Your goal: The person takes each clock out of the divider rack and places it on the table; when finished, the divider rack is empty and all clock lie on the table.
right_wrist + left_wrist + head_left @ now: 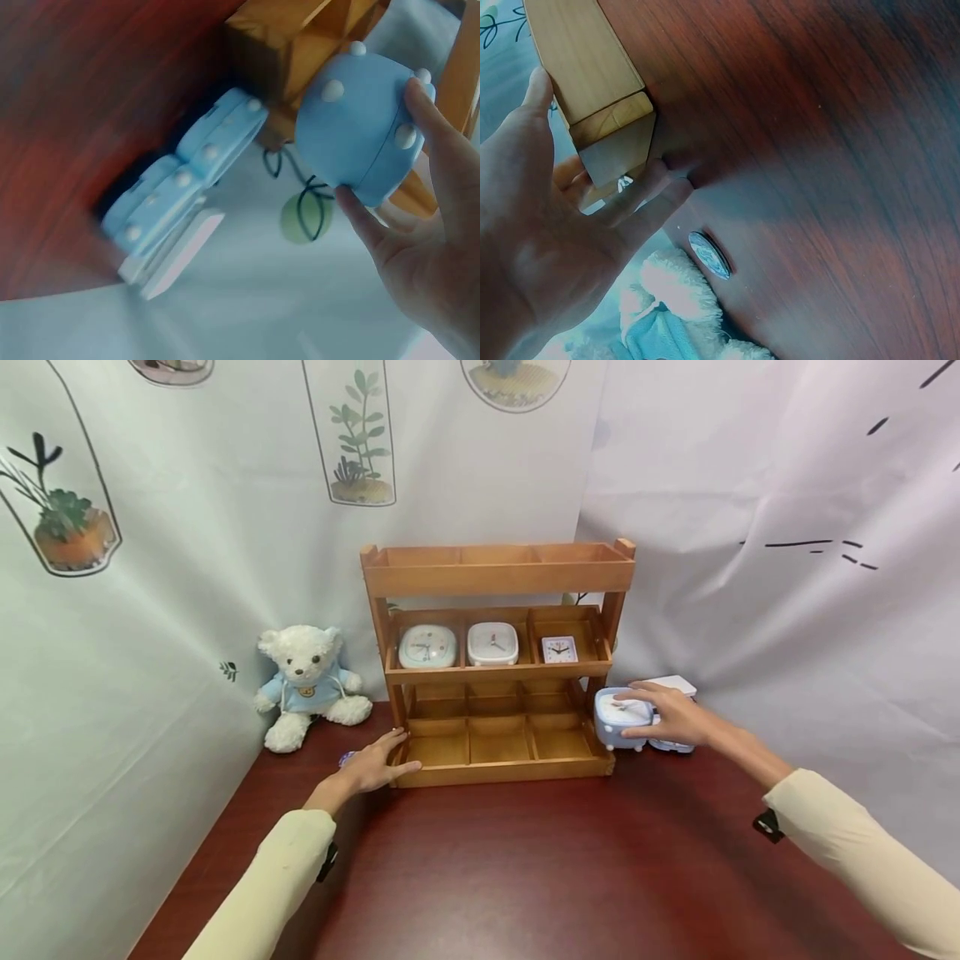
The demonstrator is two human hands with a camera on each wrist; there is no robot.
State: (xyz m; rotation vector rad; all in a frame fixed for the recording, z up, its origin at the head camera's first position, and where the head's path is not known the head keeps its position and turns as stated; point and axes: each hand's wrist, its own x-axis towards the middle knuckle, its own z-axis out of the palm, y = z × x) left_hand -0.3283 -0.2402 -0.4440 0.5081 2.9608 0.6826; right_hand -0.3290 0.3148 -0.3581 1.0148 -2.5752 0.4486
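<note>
My right hand (670,713) grips a blue alarm clock (622,720) by its sides, beside the right end of the wooden shelf. In the right wrist view the clock's rounded blue body (352,124) with white knobs shows between thumb and fingers. At the shelf's lower left corner, my left hand (372,762) touches the wood with fingers spread. The wooden shelf (500,581) has three tiers of compartments. Its middle tier holds a pale green-rimmed clock (427,647), a white clock (492,644) and a small lilac square clock (559,650), one per compartment.
Blue clocks (154,202) and a white box-like item (180,255) stand right of the shelf against the cloth backdrop. A white teddy bear (303,681) in a blue top sits at the left. Between bear and shelf lies a small oval object (710,255) on the dark red table (495,868).
</note>
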